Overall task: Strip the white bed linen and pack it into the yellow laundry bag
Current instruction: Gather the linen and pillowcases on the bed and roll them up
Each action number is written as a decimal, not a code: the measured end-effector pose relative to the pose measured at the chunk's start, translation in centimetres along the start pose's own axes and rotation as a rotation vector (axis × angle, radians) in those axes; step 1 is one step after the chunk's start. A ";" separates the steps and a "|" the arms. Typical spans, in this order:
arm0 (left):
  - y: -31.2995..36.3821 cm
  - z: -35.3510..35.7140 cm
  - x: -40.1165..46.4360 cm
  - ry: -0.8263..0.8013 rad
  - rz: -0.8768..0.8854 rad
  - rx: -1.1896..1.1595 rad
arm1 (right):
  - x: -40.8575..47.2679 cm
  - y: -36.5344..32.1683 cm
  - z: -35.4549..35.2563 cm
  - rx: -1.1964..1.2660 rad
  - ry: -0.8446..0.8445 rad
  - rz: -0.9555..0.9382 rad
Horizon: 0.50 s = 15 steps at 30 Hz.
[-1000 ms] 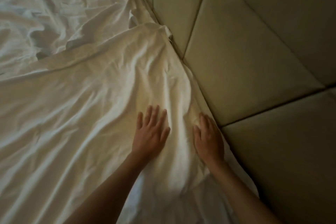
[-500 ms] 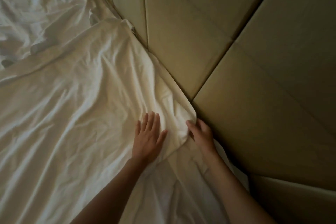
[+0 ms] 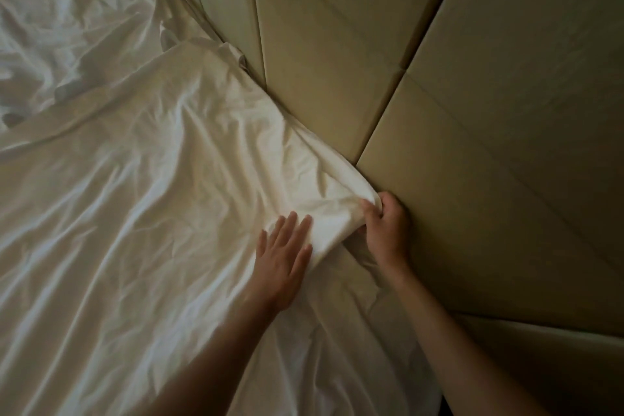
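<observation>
A wrinkled white sheet (image 3: pixel 141 199) covers the bed across the left and middle of the head view. My right hand (image 3: pixel 385 230) grips the sheet's edge where it meets the padded headboard and lifts a fold of it off the layer below. My left hand (image 3: pixel 282 253) lies flat on the sheet just left of that fold, fingers straight and spread. A second white layer (image 3: pixel 337 348) shows beneath the lifted edge. The yellow laundry bag is not in view.
A padded beige headboard (image 3: pixel 472 111) of large panels fills the right side, close against the bed's edge. More crumpled white linen (image 3: pixel 60 37) is bunched at the upper left.
My right hand has closed round the sheet's edge and pulled it up from the gap by the headboard. My left hand stays flat on the sheet.
</observation>
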<state>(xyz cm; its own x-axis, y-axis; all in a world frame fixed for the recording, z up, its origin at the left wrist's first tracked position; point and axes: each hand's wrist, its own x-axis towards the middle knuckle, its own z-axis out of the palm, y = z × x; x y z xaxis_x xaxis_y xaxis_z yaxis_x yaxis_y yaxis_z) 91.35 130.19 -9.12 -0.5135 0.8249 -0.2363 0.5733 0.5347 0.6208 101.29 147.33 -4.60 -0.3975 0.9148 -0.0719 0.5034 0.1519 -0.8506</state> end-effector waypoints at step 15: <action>0.0 1.5 3.1 -0.080 -0.007 -0.199 | -4.1 1.1 1.6 -0.086 0.134 -0.128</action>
<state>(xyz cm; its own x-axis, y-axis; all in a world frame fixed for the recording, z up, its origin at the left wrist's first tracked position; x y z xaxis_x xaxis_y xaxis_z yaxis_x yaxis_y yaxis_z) 90.69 132.95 -10.95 -0.4599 0.8377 -0.2946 0.4288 0.5000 0.7524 102.29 143.13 -6.07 -0.3599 0.9267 0.1083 0.5211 0.2959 -0.8006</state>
